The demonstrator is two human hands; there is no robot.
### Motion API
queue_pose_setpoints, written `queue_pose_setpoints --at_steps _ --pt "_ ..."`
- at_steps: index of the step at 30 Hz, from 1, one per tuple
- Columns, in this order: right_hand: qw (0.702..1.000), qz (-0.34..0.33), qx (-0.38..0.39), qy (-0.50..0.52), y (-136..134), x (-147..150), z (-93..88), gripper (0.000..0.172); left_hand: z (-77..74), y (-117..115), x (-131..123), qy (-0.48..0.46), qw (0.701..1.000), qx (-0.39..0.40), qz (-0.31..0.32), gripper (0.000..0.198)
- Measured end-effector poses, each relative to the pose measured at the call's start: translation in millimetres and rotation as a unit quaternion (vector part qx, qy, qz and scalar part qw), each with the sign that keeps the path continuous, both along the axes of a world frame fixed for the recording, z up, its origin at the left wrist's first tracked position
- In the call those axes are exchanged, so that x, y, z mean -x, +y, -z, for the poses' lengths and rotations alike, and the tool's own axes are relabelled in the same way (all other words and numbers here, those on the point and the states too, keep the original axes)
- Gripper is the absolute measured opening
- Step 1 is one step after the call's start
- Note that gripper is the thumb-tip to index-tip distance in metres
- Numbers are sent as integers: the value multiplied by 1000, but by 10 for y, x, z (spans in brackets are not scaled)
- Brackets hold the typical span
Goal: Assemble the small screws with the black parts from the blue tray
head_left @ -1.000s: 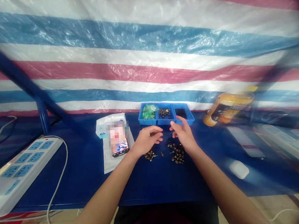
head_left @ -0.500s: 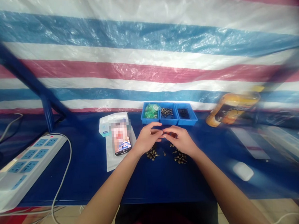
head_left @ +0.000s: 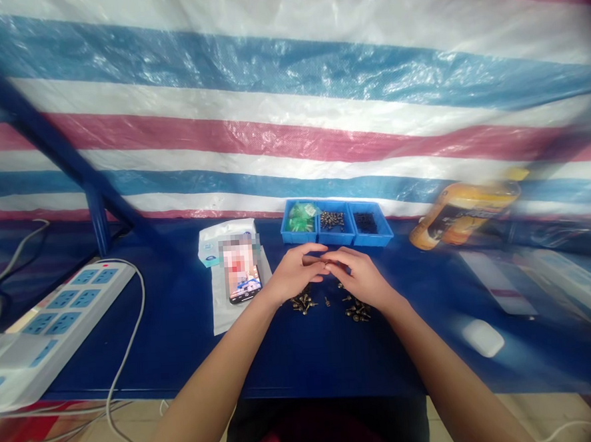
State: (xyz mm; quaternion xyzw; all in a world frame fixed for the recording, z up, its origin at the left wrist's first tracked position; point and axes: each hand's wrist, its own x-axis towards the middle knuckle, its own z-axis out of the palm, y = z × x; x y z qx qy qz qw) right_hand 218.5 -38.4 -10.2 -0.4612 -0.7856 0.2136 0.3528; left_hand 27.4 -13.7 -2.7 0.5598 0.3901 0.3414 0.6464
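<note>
My left hand (head_left: 296, 272) and my right hand (head_left: 362, 277) meet at the fingertips above the blue tabletop (head_left: 173, 348). A tiny metal part (head_left: 325, 264) shows between the fingertips, mostly hidden by the fingers. Just below my left hand lies a small pile of brass-coloured screws (head_left: 303, 304), and a looser pile of similar screws (head_left: 358, 310) lies below my right hand. A single screw (head_left: 327, 302) rests between the piles. Behind my hands stands a blue divided tray (head_left: 337, 241) holding green pieces, dark screws and small black parts.
A phone (head_left: 242, 283) with a blurred screen lies on a white packet (head_left: 222, 323) left of my left hand. A white power strip (head_left: 75, 304) and cables lie further left. A yellow bottle (head_left: 462, 214) lies at the back right, with a white mouse-like object (head_left: 483, 337) nearer.
My hands have closed in from slightly apart until the fingertips meet over the screw piles. Between the last two frames they barely move. The view has shifted slightly.
</note>
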Motion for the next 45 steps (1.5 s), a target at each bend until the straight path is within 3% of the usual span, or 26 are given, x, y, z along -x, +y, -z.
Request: queue_pose_setpoints --at_steps 6,9,14,16,19,22,25,28,38,45 --pt "1000 19 1 -5 -17 10 -25 22 -33 -17 -11 12 1000 6 1 45" --pt "998 56 36 16 0 2 -6 33 -41 -14 -14 19 1000 -14 -10 42" --pt "971 131 87 179 73 -36 50 35 -28 18 -2 44 996 -66 -26 36" --pt "961 146 93 216 95 -62 58 52 -15 25 -2 46 996 -74 -25 34" --pt "976 130 88 151 91 -114 33 40 3 25 -7 50 995 -83 -20 32" --pt "996 30 85 27 35 -160 -41 28 18 25 -11 55 994 -95 -25 31" --pt "989 -66 83 -101 -41 -163 -116 30 33 34 -8 56 992 -104 -34 31" --pt "977 -106 88 -164 -94 -113 -132 42 45 44 -3 65 991 -110 -40 30" --pt "969 -132 90 -191 -97 -11 -53 19 52 50 -6 72 989 -120 -40 28" --pt "984 -72 51 -157 -43 -13 6 15 44 52 -11 63 990 -120 -47 28"
